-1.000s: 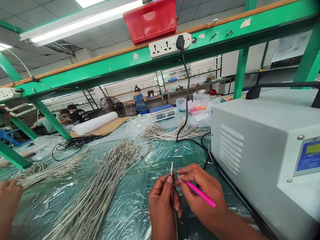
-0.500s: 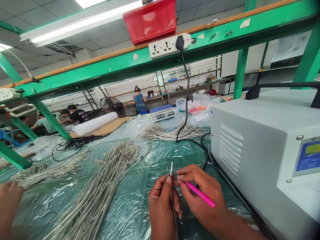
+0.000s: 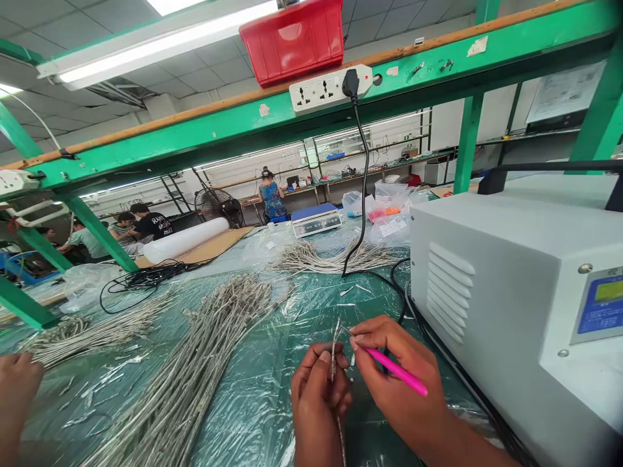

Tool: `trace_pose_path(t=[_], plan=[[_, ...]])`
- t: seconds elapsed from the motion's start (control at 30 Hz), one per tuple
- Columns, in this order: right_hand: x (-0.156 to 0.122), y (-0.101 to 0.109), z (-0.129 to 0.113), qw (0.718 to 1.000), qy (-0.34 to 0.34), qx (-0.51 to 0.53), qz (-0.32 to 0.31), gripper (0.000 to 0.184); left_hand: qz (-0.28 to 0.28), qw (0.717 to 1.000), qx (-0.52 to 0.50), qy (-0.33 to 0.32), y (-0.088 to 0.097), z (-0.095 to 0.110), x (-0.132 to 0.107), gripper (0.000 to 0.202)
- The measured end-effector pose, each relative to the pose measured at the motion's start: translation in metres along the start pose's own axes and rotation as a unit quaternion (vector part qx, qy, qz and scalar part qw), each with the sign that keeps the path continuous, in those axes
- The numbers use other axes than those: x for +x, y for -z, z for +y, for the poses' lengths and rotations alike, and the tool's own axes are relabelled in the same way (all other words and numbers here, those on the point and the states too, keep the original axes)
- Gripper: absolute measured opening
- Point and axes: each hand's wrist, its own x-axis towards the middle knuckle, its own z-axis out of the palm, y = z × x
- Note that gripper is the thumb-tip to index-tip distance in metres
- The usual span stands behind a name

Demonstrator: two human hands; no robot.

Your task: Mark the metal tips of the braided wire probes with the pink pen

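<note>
A wide table (image 3: pixel 257 415) under green-tinted plastic sheeting carried a pale grey metal machine (image 3: pixel 491 311) and a long bundle of silvery braided cables (image 3: pixel 195 370). Above the sheeting, the left hand (image 3: pixel 318 405) and right hand (image 3: pixel 399 383) were close together. The left clamped one thin braided cable (image 3: pixel 335 350), its long axis nearly upright, tip pointing up; the right pinched a slim pink stick (image 3: pixel 399 371).

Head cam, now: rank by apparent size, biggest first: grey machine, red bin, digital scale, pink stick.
1. Grey machine
2. Red bin, then digital scale: the bin looks larger, but it sits nearer the camera, so the true order is unsure.
3. Pink stick, smallest.
</note>
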Motion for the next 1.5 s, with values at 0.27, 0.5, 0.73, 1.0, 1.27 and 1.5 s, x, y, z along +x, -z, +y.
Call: trace_pose_path(t=[0.27, 0.5, 0.73, 1.0, 1.27, 1.5], plan=[[-0.0012, -0.0007, -0.0021, 0.999, -0.014, 0.019, -0.027, 0.021, -0.053, 0.998, 0.011, 0.030, -0.0013, 0.0003, 0.0010, 0.022], [0.0009, -0.0028, -0.0055, 0.999, 0.034, 0.023, -0.029, 0.020, -0.023, 1.000, 0.000, -0.007, 0.0002, 0.0008, 0.0017, 0.025], [-0.0018, -0.0032, -0.0022, 0.999, -0.011, 0.009, -0.042, 0.018, -0.011, 1.000, 0.019, -0.017, 0.0000, 0.0012, -0.0014, 0.021], [-0.0015, -0.0034, -0.0025, 0.999, -0.002, 0.009, -0.048, 0.017, 0.003, 1.000, 0.029, -0.011, -0.0021, 0.0014, -0.0014, 0.025], [0.0001, -0.0021, -0.0030, 0.999, 0.000, 0.013, -0.047, 0.017, 0.001, 0.999, 0.030, -0.014, -0.0032, 0.0014, -0.0023, 0.023], [-0.0005, -0.0023, -0.0012, 0.999, -0.019, 0.010, -0.036, 0.019, -0.042, 0.998, 0.042, -0.026, 0.0005, -0.0002, -0.0018, 0.016]])
